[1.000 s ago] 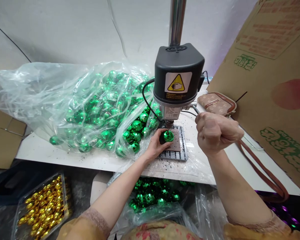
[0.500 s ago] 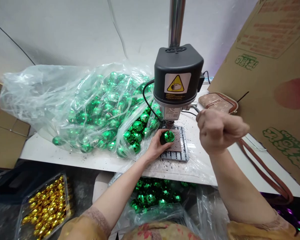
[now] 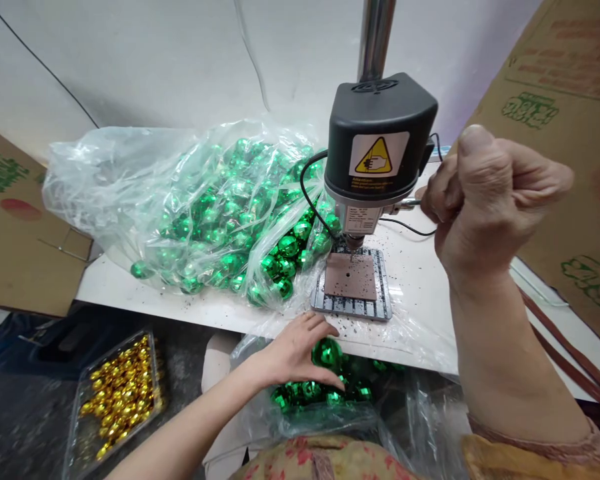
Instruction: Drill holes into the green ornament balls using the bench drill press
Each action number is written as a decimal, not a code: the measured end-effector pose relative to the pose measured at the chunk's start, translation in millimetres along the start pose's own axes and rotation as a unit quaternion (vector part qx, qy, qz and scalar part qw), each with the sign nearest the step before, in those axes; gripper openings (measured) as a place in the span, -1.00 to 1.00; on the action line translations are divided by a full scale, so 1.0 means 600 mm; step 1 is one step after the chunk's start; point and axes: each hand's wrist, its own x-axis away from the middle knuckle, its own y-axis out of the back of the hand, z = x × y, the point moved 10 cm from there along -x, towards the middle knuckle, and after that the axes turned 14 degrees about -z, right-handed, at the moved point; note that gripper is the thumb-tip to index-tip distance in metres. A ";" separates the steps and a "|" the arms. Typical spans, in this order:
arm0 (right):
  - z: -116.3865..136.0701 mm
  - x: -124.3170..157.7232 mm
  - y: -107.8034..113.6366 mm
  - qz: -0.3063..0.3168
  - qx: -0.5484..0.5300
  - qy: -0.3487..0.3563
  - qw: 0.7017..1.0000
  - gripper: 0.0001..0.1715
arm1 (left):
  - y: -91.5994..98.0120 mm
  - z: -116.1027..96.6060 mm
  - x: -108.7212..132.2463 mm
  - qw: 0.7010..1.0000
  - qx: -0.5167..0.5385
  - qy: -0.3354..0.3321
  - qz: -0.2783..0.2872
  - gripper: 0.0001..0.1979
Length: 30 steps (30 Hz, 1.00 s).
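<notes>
My left hand (image 3: 290,352) hovers below the table edge, over a clear bag of green faceted balls (image 3: 325,393). Its fingers are spread. One green ball (image 3: 327,351) sits loosely between thumb and fingertips, not gripped. Raised at the right, my right hand (image 3: 490,197) is a fist closed round the feed lever (image 3: 409,203) of the small black drill press (image 3: 380,137). Under the drill bit, the brown pad (image 3: 350,275) on the ribbed metal plate (image 3: 353,308) lies bare, with a hole in it.
A large clear bag of green balls (image 3: 205,200) lies on the white table (image 3: 180,310) left of the press. A clear tray of gold balls (image 3: 117,393) sits on the floor at lower left. Cardboard boxes (image 3: 570,133) stand at the right and another (image 3: 15,227) at the left.
My left hand took the green ball off the pad and down over the lower bag, opening its fingers. My right hand rose with the lever and the drill head lifted.
</notes>
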 end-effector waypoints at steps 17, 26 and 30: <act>0.001 0.005 0.006 -0.023 -0.019 0.004 1.000 -0.43 | 0.152 0.100 -0.046 0.956 -0.132 0.138 -0.222 -0.65; -0.002 0.003 0.003 -0.015 -0.041 -0.007 0.999 -0.38 | 0.030 0.148 -0.080 0.754 0.489 0.361 -0.251 -0.59; -0.001 0.003 0.003 -0.019 0.016 0.006 1.000 -0.34 | 0.009 0.171 -0.097 0.793 0.414 0.337 -0.295 -0.49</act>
